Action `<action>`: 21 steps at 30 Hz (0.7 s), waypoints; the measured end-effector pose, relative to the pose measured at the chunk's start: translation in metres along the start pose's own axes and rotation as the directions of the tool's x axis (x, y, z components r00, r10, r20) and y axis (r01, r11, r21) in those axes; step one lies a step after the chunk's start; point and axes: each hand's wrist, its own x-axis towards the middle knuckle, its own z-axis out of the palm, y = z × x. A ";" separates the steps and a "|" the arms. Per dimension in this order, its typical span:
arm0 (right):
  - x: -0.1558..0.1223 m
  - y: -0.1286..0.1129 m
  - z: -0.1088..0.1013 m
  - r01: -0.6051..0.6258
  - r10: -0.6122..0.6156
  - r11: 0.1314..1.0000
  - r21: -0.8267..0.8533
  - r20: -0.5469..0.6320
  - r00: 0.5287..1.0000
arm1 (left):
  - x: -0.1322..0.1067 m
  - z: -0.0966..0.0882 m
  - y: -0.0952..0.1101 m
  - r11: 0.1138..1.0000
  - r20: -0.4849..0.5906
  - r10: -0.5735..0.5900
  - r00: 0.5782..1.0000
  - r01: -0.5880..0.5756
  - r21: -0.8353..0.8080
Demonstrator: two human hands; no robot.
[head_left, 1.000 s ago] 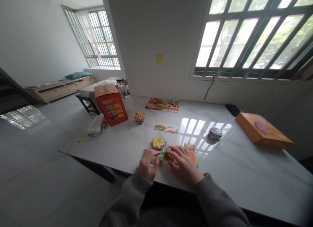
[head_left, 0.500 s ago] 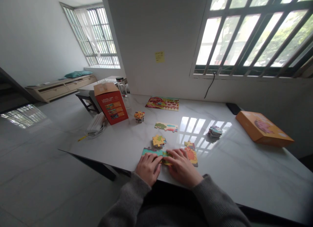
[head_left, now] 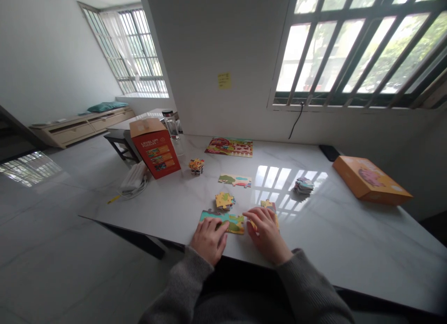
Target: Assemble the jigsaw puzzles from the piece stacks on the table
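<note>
My left hand (head_left: 208, 235) lies on a joined strip of jigsaw puzzle pieces (head_left: 236, 223), teal on the left and green on the right, near the table's front edge. Its fingers are stretched out flat over the strip's lower part. My right hand (head_left: 267, 231) is just right of the strip, fingers apart and slightly bent. It partly covers an orange puzzle section (head_left: 268, 204), and I cannot tell whether it touches it. Behind the strip sits a small pile of puzzle pieces (head_left: 224, 201) with a yellow one on top.
Farther back lie a joined pale strip (head_left: 235, 180) and a farm picture card (head_left: 228, 147). Piece stacks stand at left (head_left: 196, 166) and right (head_left: 303, 186). A red puzzle box (head_left: 157, 149), a glass bottle (head_left: 171, 124), an orange box (head_left: 372, 179) and a black phone-like object (head_left: 329, 152) surround them.
My right hand has moved right, off the green part of the strip, and now covers much of the orange section. My left hand stays on the strip. The view has shifted slightly.
</note>
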 end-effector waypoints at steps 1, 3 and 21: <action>-0.002 0.004 0.000 -0.009 0.009 1.000 0.007 -0.008 1.000 | -0.001 0.000 -0.001 1.000 -0.005 -0.003 1.000 0.003 0.005; -0.007 0.011 0.000 0.003 -0.003 1.000 0.014 0.007 1.000 | -0.002 0.000 -0.003 1.000 -0.019 -0.007 1.000 0.007 0.014; -0.016 0.010 -0.009 0.023 -0.023 0.999 0.023 0.007 1.000 | -0.007 0.002 -0.013 0.999 -0.037 -0.025 0.999 0.027 0.038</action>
